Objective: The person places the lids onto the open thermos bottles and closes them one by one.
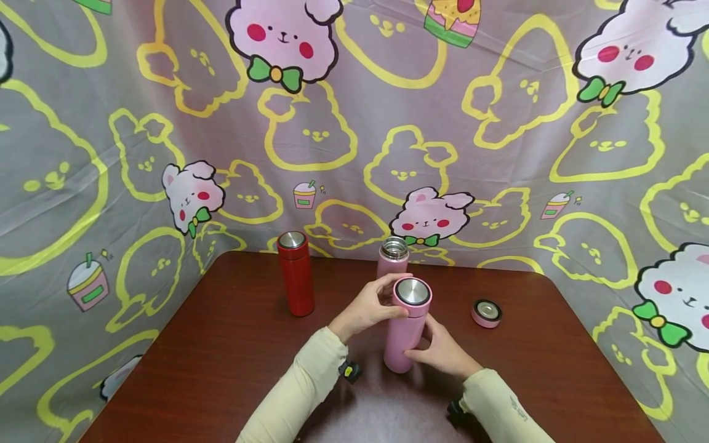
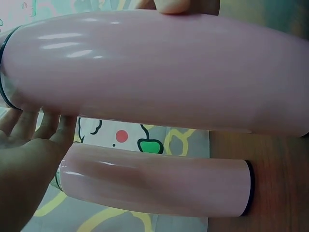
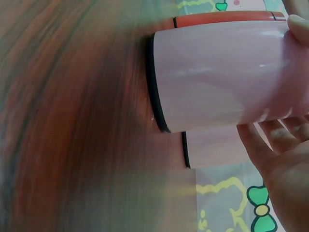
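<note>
Both hands are on a capped pink thermos point(image 1: 401, 341), which stands nearly upright in front of the person. Around its steel-topped lid point(image 1: 412, 292) curl the thumb and fingers of the left hand point(image 1: 368, 307). Lower down, the right hand point(image 1: 445, 351) grips the body from the right side, thumb in front. The right wrist view shows the thermos's black base rim point(image 3: 158, 84) right at the tabletop. Just behind stands a second pink thermos point(image 1: 392, 266) without its lid, its steel mouth showing and its lower part hidden in the head view.
A red thermos point(image 1: 298, 283) with its lid on stands at the back left. To the right, a loose pink lid point(image 1: 487, 312) lies with its inside up on the brown table point(image 1: 221, 363). Behind the table hangs a patterned cloth point(image 1: 343, 141).
</note>
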Demonstrator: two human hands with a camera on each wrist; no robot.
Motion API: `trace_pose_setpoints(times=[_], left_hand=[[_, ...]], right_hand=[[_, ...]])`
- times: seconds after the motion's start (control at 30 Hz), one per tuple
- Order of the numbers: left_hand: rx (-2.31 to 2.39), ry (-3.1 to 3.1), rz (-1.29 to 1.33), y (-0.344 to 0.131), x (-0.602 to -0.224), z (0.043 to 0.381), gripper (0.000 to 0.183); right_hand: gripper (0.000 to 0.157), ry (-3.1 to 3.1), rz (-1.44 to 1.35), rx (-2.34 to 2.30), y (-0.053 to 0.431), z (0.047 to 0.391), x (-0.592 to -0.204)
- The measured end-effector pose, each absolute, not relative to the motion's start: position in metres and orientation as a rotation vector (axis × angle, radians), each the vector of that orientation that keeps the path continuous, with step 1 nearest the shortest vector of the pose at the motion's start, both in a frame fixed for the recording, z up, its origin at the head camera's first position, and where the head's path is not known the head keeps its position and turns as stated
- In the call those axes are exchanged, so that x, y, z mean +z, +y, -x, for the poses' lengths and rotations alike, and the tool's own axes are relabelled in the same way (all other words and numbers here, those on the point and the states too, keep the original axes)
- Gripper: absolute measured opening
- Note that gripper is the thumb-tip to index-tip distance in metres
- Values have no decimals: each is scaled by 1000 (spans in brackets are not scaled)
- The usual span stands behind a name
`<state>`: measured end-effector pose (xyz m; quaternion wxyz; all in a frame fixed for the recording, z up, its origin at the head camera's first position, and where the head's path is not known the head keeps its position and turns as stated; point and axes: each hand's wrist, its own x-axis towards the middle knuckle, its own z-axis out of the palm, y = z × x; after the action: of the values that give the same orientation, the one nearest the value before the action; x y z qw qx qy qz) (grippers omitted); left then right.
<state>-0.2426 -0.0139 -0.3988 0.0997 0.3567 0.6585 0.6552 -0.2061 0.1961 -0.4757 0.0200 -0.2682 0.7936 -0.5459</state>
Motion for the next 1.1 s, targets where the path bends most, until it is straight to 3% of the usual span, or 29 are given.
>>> trace_pose_setpoints(times=[0.37,0.63,1.1], left_hand=[[1965,1905,-1038,-19,-402,240,66],[1912,1988,-957,-36,-409,240,45],[1427,2508,-968,-62,-429,233,31]], right_hand=[[72,2583,764,-1706,190,203,-476],[68,2633,677,-1751,194,190,-446],[74,2816,259,-1743,228,232,-464]])
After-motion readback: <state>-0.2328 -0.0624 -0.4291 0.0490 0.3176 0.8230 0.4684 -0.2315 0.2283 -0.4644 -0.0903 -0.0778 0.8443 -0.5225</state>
